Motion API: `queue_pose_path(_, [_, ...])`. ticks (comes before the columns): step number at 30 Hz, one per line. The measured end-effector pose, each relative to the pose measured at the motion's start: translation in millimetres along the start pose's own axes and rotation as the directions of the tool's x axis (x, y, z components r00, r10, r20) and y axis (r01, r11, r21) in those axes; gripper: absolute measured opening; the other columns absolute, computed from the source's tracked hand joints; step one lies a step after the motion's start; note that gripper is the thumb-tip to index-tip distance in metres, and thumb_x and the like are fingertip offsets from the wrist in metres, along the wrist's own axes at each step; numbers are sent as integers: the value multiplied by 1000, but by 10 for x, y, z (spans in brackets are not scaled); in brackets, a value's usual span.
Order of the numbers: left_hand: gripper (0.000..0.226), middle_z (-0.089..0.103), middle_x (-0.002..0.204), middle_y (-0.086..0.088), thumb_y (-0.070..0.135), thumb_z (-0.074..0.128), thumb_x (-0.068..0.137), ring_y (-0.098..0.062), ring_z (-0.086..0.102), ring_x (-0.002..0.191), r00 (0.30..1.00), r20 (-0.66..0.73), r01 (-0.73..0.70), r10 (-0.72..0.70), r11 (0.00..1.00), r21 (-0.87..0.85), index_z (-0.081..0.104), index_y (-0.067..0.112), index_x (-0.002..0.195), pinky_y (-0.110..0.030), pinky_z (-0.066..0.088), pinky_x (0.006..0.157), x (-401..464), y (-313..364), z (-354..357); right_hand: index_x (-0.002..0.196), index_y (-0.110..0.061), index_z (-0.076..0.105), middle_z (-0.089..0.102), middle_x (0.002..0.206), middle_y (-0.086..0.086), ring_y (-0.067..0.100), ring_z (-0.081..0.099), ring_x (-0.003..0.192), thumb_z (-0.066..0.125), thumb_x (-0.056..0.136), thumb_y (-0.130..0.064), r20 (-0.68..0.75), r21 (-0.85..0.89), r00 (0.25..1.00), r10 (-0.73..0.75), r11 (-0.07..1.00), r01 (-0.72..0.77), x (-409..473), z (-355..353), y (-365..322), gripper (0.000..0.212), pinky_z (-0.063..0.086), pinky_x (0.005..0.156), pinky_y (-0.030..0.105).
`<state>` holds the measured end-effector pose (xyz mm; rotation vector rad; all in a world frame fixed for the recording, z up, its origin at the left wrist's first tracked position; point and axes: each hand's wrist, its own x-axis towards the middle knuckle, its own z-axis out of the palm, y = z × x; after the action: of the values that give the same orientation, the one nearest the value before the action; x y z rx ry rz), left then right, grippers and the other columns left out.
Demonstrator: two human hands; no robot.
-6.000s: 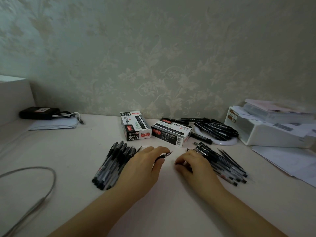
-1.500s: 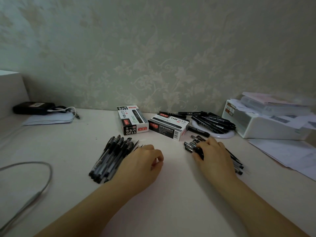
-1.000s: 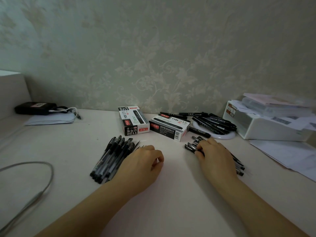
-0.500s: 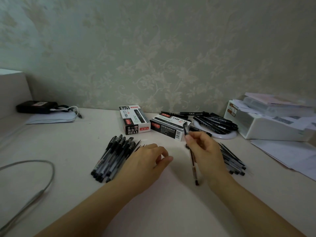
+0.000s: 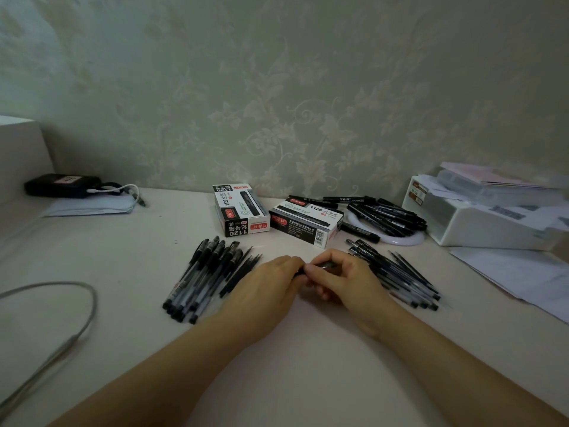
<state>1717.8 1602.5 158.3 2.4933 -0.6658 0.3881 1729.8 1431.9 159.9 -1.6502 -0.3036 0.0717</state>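
My left hand [image 5: 271, 285] and my right hand [image 5: 345, 278] meet over the middle of the white desk [image 5: 123, 257]. Between their fingertips they hold one black pen [image 5: 320, 266], lying roughly level; most of it is hidden by the fingers. A pile of capped black pens [image 5: 203, 278] lies just left of my left hand. Another pile of black pens [image 5: 400, 275] lies fanned out just right of my right hand.
Two black-and-white pen boxes [image 5: 240, 211] [image 5: 308, 223] stand behind the hands. Black markers [image 5: 385, 217] lie on a white ring by the wall. A white box [image 5: 480, 223] with papers sits far right, a grey cable [image 5: 61, 328] at left, a black device [image 5: 61, 184] far left.
My right hand lifted one pen from the right pile, held it upright, then brought it down level to my left hand, which now grips its other end.
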Motion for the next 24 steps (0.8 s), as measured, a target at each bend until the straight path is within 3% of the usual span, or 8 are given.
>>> queue_pose_path(9, [26,45,69,12,43,34,99,-13,51,67,997,-53,64,-58,991,121,44,26,82,-34,42,57,-32,-17,51,87,-5,63,66,62,6,13,52,47,55,100,-29,30,-232,999,39,972,-31,28,60,-68,28,41,43,19])
queue_pose_path(13, [25,52,68,9,46,33,99,-14,53,66,994,-44,100,-95,989,106,44,27,87,-33,39,56,-19,-9,33,90,-7,63,65,60,1,10,52,44,56,99,-25,-34,-149,999,5,989,-10,1,48,-34,21,40,41,19])
queue_pose_path(19, [18,54,97,8,36,33,101,-15,53,83,996,-80,46,-32,982,184,45,24,105,-37,47,67,-3,73,48,93,-9,64,66,71,6,13,57,51,61,96,-15,-51,-26,999,-19,1000,17,8,26,-26,7,46,46,21])
queue_pose_path(24, [8,45,77,12,33,33,101,-11,46,67,999,-27,18,-16,995,93,35,29,94,-32,34,54,47,46,89,94,-7,61,63,66,4,13,57,49,67,90,-19,-68,-11,997,-31,999,30,12,37,-9,14,48,45,23])
